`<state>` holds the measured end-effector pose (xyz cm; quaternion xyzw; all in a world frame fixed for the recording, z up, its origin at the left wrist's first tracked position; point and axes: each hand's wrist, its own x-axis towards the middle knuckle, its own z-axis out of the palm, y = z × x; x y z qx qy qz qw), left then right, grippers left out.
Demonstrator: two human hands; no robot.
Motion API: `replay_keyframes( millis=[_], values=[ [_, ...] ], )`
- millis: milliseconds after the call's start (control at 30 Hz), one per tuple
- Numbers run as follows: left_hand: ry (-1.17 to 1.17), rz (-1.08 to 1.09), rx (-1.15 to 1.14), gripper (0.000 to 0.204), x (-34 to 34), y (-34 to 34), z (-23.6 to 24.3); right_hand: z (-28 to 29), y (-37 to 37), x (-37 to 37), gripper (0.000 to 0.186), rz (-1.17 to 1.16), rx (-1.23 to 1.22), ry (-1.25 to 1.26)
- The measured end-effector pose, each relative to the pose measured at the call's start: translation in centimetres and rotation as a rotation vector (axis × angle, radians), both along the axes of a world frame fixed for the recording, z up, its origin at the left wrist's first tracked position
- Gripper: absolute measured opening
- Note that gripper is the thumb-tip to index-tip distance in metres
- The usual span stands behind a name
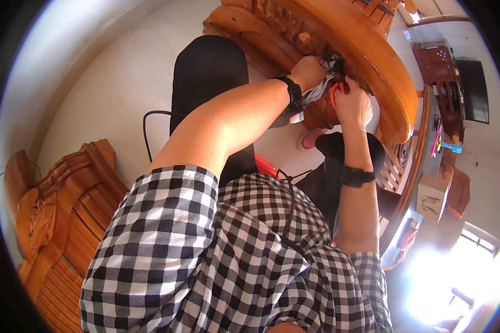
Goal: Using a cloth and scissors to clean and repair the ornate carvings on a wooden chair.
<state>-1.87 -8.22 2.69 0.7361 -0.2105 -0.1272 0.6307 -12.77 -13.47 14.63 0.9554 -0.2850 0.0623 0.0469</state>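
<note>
The left hand (308, 74) is clamping its fingers on crumpled grey material (319, 90) while the right hand (354, 105) is gripping red-handled scissors (334, 95).

You're holding a wrinkly, bunched-up gray cloth (318, 91) and, just to its right, scissors (333, 96) with red handles, partly hidden.

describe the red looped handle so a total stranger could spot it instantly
Find the large, curved, orange-brown wooden rail at the upper right. Inside its curve is the person's bare right hand, holding the red looped handle. Its bright red, rounded loop stands apart from the crinkled grey material beside it.
</note>
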Motion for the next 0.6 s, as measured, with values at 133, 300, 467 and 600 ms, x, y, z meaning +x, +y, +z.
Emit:
replay_keyframes(
  millis=[133,300,467,600],
  values=[
    [0.038,-0.022,0.034,0.032,-0.2,-0.9,0.9,-1.1,-1.4,1.3,0.039,-0.06,0.053,0.034],
    [0.039,0.038,0.018,0.034,0.0,0.7,0.5,-2.5,-0.8,2.2,0.037,-0.045,0.057,0.043],
    [0.014,-0.036,0.004,0.037,-0.4,0.4,1.7,-3.1,-2.3,0.0,0.038,-0.27,0.795,-0.294],
    [0.114,-0.072,-0.076,0.034,0.4,1.5,0.2,-2.8,-0.7,-1.0,0.038,-0.39,1.615,-0.52]
  ],
)
